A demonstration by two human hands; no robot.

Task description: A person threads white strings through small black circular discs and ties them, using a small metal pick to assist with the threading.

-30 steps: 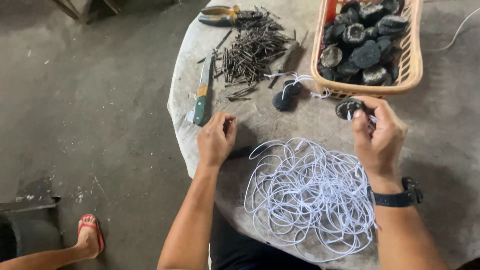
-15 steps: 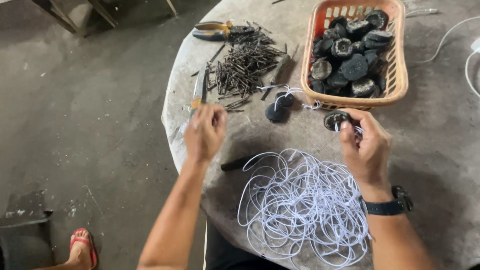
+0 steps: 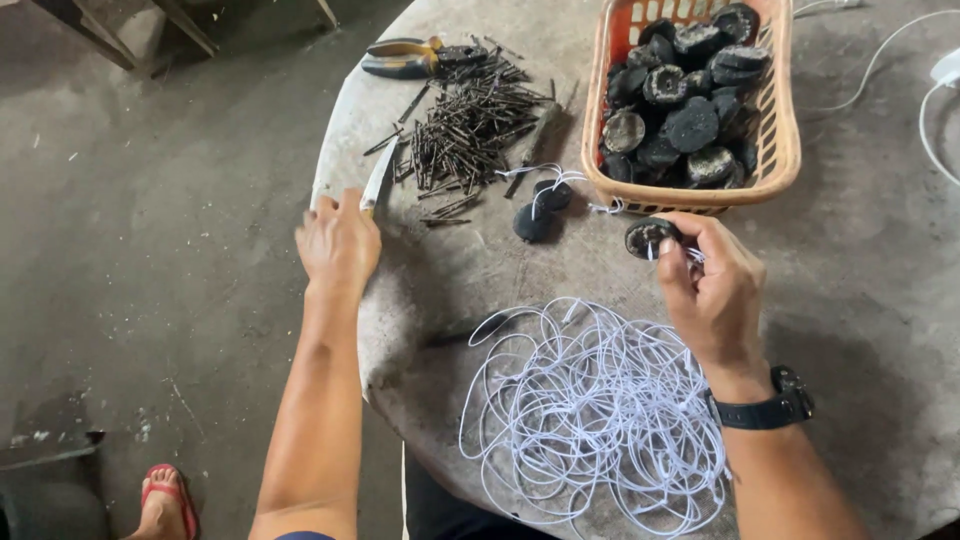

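My left hand (image 3: 338, 245) is closed over the handle of a knife (image 3: 380, 173) at the left edge of the round grey table (image 3: 470, 270); only the blade sticks out past my fingers. My right hand (image 3: 712, 288), with a black wristwatch, pinches a dark round disc (image 3: 645, 236) and a bit of white string just below the basket. A big tangle of white cord (image 3: 590, 410) lies on the table between my arms. Two more dark discs tied with white string (image 3: 535, 208) rest near the middle.
An orange plastic basket (image 3: 782, 150) full of dark discs stands at the back right. A pile of dark nails (image 3: 468, 118) and yellow-handled pliers (image 3: 405, 60) lie at the back left. A white cable (image 3: 925, 95) runs at far right. A foot in a red sandal (image 3: 165, 500) is on the floor.
My left hand has moved left from the table's middle to the knife at the edge and closed over its handle. My right hand has kept hold of the disc and string.
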